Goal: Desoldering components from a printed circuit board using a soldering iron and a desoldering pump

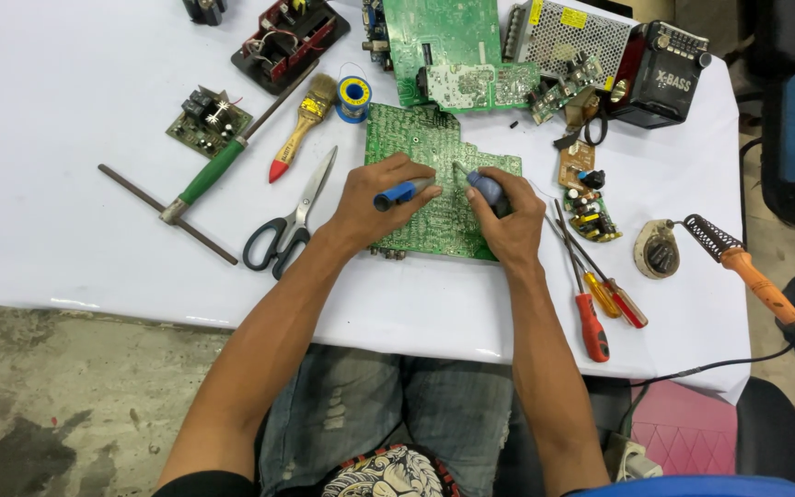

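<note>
A: Hands first, nearest the body. What does each one have?

B: Left hand (374, 204) has its grip closed around a blue-handled tool (404, 192), tip pointing toward three o'clock. Right hand (506, 221) pinches a dark blue-handled tool (485, 187), its tip angled toward eleven o'clock. Both tips rest on the green circuit board (420, 175).

A: And where is that board?

B: Flat on the white counter (66, 120), solder side up, under both hands, at the middle of the view.

A: Around it?

B: At three to four o'clock, red and yellow screwdrivers (598, 294), with a soldering iron (747, 267) beyond them beside a round stand (658, 250). At nine o'clock, black-handled scissors (289, 221), then a green-handled T-shaped tool (204, 177).

A: Farther out?

B: At eleven o'clock, a paintbrush (304, 124) and a solder spool (354, 96). At twelve, more green boards (443, 41). At one o'clock, a metal mesh box (574, 32) and a black radio (662, 75).
</note>
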